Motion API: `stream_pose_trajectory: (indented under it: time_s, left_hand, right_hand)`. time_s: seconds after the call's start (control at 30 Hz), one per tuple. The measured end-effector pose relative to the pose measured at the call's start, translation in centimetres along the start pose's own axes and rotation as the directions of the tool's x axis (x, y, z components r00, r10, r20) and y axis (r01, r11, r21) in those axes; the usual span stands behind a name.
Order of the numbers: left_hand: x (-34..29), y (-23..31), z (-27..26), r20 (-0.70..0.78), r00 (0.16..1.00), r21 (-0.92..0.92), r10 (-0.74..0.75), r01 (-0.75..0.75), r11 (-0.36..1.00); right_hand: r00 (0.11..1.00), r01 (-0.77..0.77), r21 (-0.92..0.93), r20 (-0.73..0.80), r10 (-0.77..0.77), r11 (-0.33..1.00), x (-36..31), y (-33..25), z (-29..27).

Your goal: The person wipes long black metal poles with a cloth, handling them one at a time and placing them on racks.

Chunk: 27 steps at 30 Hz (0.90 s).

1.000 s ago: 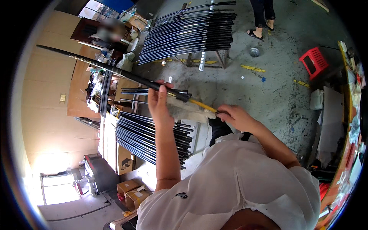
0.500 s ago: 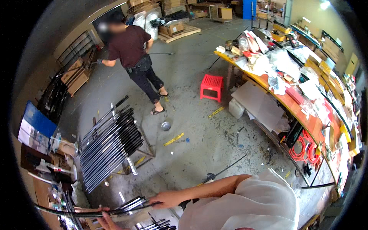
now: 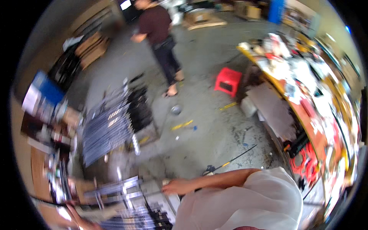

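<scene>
At the lower left my left hand (image 3: pixel 78 219), smeared by motion, is closed around a long thin black rod (image 3: pixel 43 200). The rod sticks out leftward past that hand. My right hand (image 3: pixel 178 187), reaching left from a white sleeve, has its fingers curled, apparently on the same rod; blur hides much of the stretch between my hands. Below and between them lies a group of dark and silvery rods (image 3: pixel 128 219). Ahead of these, a rack carries many parallel black rods (image 3: pixel 105 134), with pale marks across a few.
A person in a dark shirt (image 3: pixel 155 25) stands beyond the rack. A red stool (image 3: pixel 228 81) and a metal bowl (image 3: pixel 176 110) are on the floor. Along the right runs a cluttered workbench (image 3: pixel 281 86), with coiled orange hose (image 3: pixel 306 163) beneath. Cartons (image 3: pixel 92 50) stand far left.
My view has swung left, with blur. My left hand and the rod have shifted left; my right hand sits slightly farther right and up. The other person has turned and lowered an arm.
</scene>
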<state>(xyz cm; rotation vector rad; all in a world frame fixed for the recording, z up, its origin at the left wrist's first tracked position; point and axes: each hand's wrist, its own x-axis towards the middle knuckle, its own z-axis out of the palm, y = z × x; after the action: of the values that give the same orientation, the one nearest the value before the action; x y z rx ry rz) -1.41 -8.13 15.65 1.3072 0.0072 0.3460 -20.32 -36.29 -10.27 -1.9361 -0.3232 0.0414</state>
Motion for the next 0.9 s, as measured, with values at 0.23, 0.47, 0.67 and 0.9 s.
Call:
stream_pose_trajectory:
  time_s: [0.23, 0.47, 0.67, 0.9]
  left_hand:
    - [14.0, 7.3, -13.1, 0.087, 0.987, -0.15, 0.136, -0.122, 0.981]
    - [6.2, -6.4, -21.7, -0.376, 0.926, 0.126, 0.028, 0.021, 0.992]
    - [-9.7, -24.7, -22.6, -0.506, 0.861, 0.667, -0.044, 0.423, 0.613]
    - [-17.4, -36.2, -24.5, -0.595, 0.769, 0.644, -0.235, 0.631, 0.433]
  right_hand:
    - [0.936, -0.342, -0.07, -0.117, 0.333, 0.937, -5.0, 0.0, -3.2]
    - [0.859, -0.363, 0.065, -0.364, 0.36, 0.93, -4.3, 2.5, -3.9]
    - [0.85, -0.427, 0.164, -0.264, 0.457, 0.889, -3.4, 2.8, -4.3]
    - [0.834, -0.483, 0.243, -0.163, 0.526, 0.841, -2.2, 4.1, -4.6]
